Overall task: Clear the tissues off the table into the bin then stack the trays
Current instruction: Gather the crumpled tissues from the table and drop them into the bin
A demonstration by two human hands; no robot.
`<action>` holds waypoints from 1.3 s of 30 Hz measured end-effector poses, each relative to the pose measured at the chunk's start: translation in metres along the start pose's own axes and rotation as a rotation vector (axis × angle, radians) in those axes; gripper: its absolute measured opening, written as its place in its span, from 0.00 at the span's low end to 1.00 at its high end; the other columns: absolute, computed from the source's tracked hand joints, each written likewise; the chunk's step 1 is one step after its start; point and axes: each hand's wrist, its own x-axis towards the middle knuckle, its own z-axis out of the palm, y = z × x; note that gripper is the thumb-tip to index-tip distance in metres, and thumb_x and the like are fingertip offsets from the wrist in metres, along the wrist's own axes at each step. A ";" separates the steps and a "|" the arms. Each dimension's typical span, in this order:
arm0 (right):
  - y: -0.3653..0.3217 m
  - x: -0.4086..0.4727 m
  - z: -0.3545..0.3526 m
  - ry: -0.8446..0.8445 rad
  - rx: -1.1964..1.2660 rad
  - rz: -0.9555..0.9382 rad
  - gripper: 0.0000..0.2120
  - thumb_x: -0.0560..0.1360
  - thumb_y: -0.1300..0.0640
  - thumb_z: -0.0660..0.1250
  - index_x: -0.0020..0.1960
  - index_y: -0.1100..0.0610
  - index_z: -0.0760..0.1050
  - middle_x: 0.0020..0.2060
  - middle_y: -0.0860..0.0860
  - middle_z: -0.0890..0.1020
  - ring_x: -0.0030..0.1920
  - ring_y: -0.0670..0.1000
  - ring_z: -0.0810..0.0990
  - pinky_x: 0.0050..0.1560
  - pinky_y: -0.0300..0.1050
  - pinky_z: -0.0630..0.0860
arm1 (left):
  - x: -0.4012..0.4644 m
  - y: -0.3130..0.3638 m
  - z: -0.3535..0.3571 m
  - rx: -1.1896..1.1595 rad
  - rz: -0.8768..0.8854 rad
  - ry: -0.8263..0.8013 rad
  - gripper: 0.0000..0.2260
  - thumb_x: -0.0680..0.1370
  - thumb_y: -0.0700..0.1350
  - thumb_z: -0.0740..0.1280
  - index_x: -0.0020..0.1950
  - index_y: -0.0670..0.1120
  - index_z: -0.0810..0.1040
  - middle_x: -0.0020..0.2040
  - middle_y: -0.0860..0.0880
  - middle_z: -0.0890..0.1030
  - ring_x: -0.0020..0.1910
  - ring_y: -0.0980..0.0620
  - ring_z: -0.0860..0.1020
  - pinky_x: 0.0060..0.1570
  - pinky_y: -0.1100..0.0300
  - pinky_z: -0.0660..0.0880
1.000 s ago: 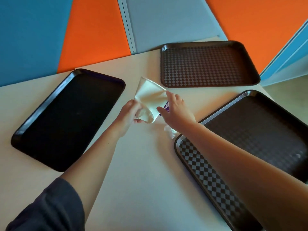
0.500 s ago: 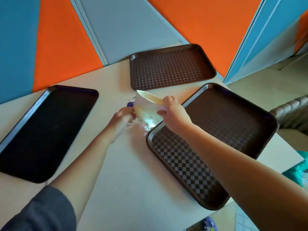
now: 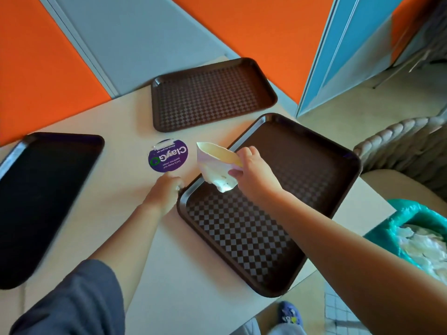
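Tissues [image 3: 219, 165], a pale crumpled bundle, up in the right hand [image 3: 251, 174], thumb and fingers pinched shut on its right edge, and it hangs in the air over the near-left rim of the big checkered tray [image 3: 268, 204]. The bundle gapes open at the top like a cone, its crumpled lower end dangling just above that tray's corner.

Left hand [image 3: 164, 192] is low on the table [image 3: 183, 281], curled up, knuckles toward the camera, just beside the big tray's left corner; whether the fingertips grip anything I cannot tell, they're tucked under. A dark sleeve [image 3: 72, 301] covers the upper part of that arm.

Just beyond the left hand, a round purple sticker [image 3: 168, 155] lies flat on the tabletop, white lettering upside down from here, a green ring at its left side.

Three trays on this table. The big one sits at the right, angled, its far-right corner close to the table edge. A second checkered tray [image 3: 212, 93] lies at the far side near the orange and grey wall panels, apart from the big one. A third, dark tray [image 3: 41, 197] is off at the left, blurred, well apart from the other two.

Down at the lower right, off the table, a bin with a teal liner [image 3: 391, 228], white crumpled tissue already inside. A blue shoe [image 3: 289, 311] shows on the floor below the table edge.
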 end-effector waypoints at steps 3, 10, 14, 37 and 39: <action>0.010 -0.003 -0.010 0.023 0.015 0.005 0.17 0.78 0.56 0.64 0.65 0.58 0.67 0.61 0.52 0.70 0.56 0.52 0.75 0.53 0.45 0.76 | 0.006 0.012 -0.006 -0.039 -0.034 0.162 0.07 0.74 0.32 0.62 0.47 0.35 0.80 0.50 0.37 0.77 0.51 0.39 0.77 0.47 0.54 0.72; 0.037 -0.015 -0.048 0.109 0.073 0.030 0.18 0.77 0.57 0.65 0.65 0.56 0.68 0.62 0.51 0.71 0.54 0.49 0.75 0.53 0.41 0.77 | -0.005 0.086 -0.017 -0.100 0.185 0.289 0.11 0.76 0.37 0.66 0.58 0.39 0.78 0.56 0.39 0.79 0.55 0.43 0.77 0.54 0.60 0.69; 0.071 -0.032 -0.080 0.168 0.085 0.072 0.18 0.77 0.57 0.65 0.66 0.54 0.67 0.62 0.51 0.72 0.56 0.50 0.75 0.51 0.39 0.75 | -0.008 0.144 -0.013 -0.102 0.251 0.240 0.11 0.77 0.39 0.65 0.58 0.39 0.77 0.58 0.40 0.77 0.57 0.45 0.76 0.55 0.62 0.69; 0.346 -0.214 -0.197 0.404 0.032 0.607 0.14 0.76 0.57 0.64 0.60 0.60 0.69 0.59 0.57 0.73 0.57 0.60 0.75 0.53 0.51 0.73 | -0.006 0.466 0.193 -0.094 0.933 -0.167 0.06 0.71 0.36 0.72 0.47 0.37 0.79 0.47 0.39 0.74 0.43 0.55 0.71 0.44 0.75 0.65; 0.370 -0.226 -0.186 0.351 -0.024 0.654 0.13 0.76 0.57 0.64 0.59 0.61 0.69 0.58 0.58 0.73 0.57 0.61 0.74 0.51 0.53 0.73 | -0.009 0.474 0.224 -0.087 0.943 -0.246 0.07 0.70 0.33 0.71 0.47 0.37 0.80 0.46 0.38 0.74 0.42 0.52 0.72 0.45 0.78 0.65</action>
